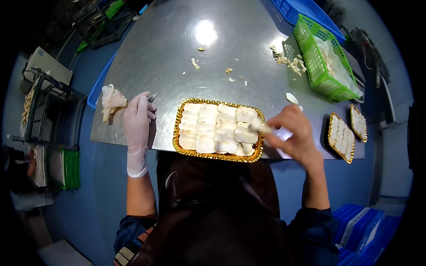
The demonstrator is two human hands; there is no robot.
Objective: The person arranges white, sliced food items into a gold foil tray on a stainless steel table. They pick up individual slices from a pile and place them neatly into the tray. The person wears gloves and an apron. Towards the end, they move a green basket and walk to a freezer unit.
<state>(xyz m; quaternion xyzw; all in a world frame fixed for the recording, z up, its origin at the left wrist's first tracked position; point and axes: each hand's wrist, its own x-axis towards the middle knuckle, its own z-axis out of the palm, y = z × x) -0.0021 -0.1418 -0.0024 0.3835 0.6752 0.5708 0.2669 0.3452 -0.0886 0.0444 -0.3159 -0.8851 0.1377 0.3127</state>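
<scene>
A gold tray (176, 133) with a ruffled rim lies at the near edge of the steel table, filled with overlapping rows of pale slices (206, 129), possibly mushroom. My bare right hand (293, 133) pinches a pale, blurred piece (259, 127) over the tray's right side. My left hand (137, 116), in a thin whitish glove, rests on the table left of the tray. Small pointed metal, perhaps a blade tip (152, 97), shows by its fingers; its grip is partly hidden. Beside that hand lies a crumpled pale bundle (113, 99), perhaps a glove over slices.
A green plastic basket (309, 63) with a liner and pale pieces stands at the right, before a blue crate (313, 13). Scraps (289, 63) are scattered on the steel table (149, 66). Two filled gold trays (341, 138) (358, 123) lie at the right edge. Another person's hand (32, 163) shows far left.
</scene>
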